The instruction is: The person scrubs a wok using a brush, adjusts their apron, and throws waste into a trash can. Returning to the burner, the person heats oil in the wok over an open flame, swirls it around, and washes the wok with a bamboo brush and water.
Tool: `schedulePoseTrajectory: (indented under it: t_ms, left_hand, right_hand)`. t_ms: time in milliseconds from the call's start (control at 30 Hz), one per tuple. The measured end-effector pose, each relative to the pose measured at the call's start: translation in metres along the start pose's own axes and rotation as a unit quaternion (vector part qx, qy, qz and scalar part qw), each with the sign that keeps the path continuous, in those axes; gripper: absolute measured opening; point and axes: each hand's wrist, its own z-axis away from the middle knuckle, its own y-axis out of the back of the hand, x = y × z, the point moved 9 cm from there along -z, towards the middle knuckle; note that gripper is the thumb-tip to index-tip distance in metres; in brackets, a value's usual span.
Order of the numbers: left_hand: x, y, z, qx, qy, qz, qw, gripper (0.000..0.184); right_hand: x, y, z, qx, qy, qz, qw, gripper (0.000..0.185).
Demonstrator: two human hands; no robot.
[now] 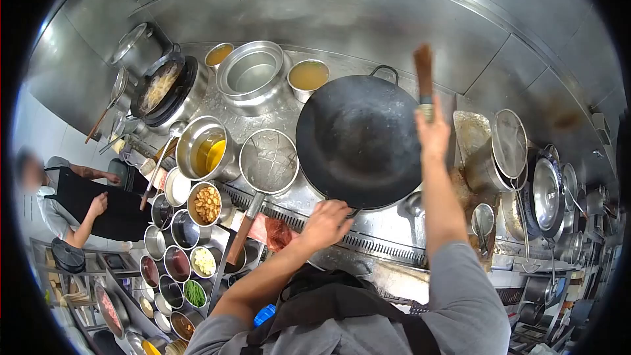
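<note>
A large black wok (358,138) sits on the steel range, with a faint wet sheen across its bottom. My left hand (327,225) is at its near rim, fingers curled at the small near handle (355,212); the fingertips are partly hidden there. Raised beyond the wok's right side, my right hand (434,133) is closed around the grip of a brown wok brush (424,72), bristles pointing up and away from me. A red cloth (279,233) lies beside my left wrist.
Left of the wok are a wire strainer (268,161), an oil pot (204,150) and a large water pot (253,73). Several ingredient tins (177,264) crowd the left. A co-worker (85,200) stands beyond them. Pots and strainers (509,144) fill the right.
</note>
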Motion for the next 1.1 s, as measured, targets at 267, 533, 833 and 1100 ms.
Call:
schedulePoseTrajectory:
  t_ms: [267,533,833,1100]
  left_hand:
    - [-0.014,-0.036,0.002,-0.022,-0.030,0.005,0.999,0.014]
    - [-0.018,-0.046,0.000,-0.068,0.021,0.009,0.997,0.014]
    - [-0.022,-0.053,0.002,-0.056,0.059,-0.061,0.995,0.018]
    - [-0.023,-0.065,-0.008,-0.181,0.089,-0.131,0.971,0.026]
  right_hand:
    - [-0.059,-0.139,0.167,-0.498,-0.018,-0.194,0.845,0.071]
    - [0.066,0.110,-0.022,-0.058,0.041,0.275,0.959,0.056]
    - [0.152,0.127,0.211,-0.047,-0.145,-0.324,0.934,0.058]
    - [0.206,0.095,0.380,-0.201,-0.083,0.039,0.975,0.060]
